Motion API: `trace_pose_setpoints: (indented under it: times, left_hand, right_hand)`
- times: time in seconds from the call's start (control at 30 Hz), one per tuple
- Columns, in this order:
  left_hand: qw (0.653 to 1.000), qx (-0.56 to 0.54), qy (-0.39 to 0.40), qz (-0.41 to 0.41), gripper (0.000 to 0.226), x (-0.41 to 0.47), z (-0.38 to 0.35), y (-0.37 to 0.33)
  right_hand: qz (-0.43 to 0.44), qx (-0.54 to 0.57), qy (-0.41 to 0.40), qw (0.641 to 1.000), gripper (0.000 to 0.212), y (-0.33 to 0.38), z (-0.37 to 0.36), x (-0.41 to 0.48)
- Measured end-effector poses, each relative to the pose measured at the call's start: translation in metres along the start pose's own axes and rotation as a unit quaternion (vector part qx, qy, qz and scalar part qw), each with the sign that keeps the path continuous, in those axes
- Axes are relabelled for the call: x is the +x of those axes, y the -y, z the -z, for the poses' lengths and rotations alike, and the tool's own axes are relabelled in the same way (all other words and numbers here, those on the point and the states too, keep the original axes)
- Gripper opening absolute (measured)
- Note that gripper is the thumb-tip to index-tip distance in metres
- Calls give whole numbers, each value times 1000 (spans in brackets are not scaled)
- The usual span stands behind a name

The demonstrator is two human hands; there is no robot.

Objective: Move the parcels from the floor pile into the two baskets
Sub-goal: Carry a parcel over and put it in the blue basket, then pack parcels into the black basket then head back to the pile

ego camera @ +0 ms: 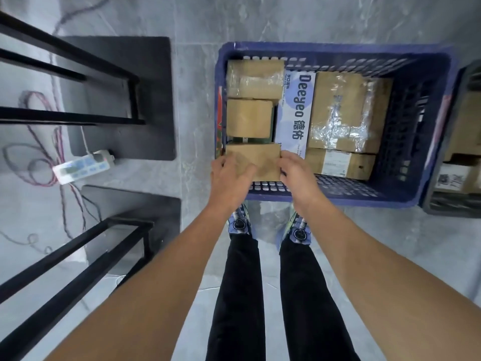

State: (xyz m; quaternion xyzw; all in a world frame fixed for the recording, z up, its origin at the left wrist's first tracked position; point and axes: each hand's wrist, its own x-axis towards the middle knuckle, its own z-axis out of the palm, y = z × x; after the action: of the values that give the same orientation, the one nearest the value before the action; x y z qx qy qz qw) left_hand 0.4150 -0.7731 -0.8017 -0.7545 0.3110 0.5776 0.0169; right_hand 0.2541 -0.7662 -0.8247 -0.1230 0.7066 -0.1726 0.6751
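Cardboard parcel [257,158], gripped at both ends by left hand [229,178] and right hand [296,173], apparently to fit blue basket [325,49]'s near-left corner gap.

The white box [295,110] in the blue basket [338,48] reads "Deeyeo 德佑"; other labels are illegible.

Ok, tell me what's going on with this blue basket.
A person stands over the blue basket, holding a small brown parcel between the left hand and the right hand at its near left corner. Whether the parcel already rests inside is unclear. The basket already holds several cardboard boxes and a white Deeyeo box. A dark basket beside it, at the right edge, also holds parcels.
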Motion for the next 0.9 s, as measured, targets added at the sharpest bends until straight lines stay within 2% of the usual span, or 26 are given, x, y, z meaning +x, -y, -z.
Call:
trace_pose_setpoints:
  times: [0.07,0.17,0.2,0.3,0.4,0.53,0.7,0.8,0.9]
  left_hand:
    - [1000,17,1,-19,63,0,-2,-3]
    - [998,53,0,-46,77,0,-8,-8]
    - [997,61,1,-47,75,3,-11,-7]
    - [996,73,-15,-58,66,8,-20,-7]
    - [994,82,-15,-64,66,14,-27,-4]
    - [998,51,-7,-32,54,26,-31,1]
    - [999,44,-3,-25,66,30,-29,4]
    - [999,28,-5,-25,79,25,-24,0]
    - [999,0,-16,-36,67,11,-17,-10]
  right_hand:
    - [-9,9,-7,1000,52,-6,1,13]
    - [-12,16,-11,1000,16,-2,-3,17]
    - [-9,20,-10,1000,15,-2,-4,20]
    - [-6,27,-7,1000,22,-5,-6,32]
    - [-2,43,-6,999,22,-7,-10,39]
    - [1,58,-11,998,40,-12,-17,45]
    - [-2,66,-6,998,34,-11,-13,44]
    - [-2,54,1,999,48,-7,-9,34]
    - [2,61,-16,998,57,4,0,17]
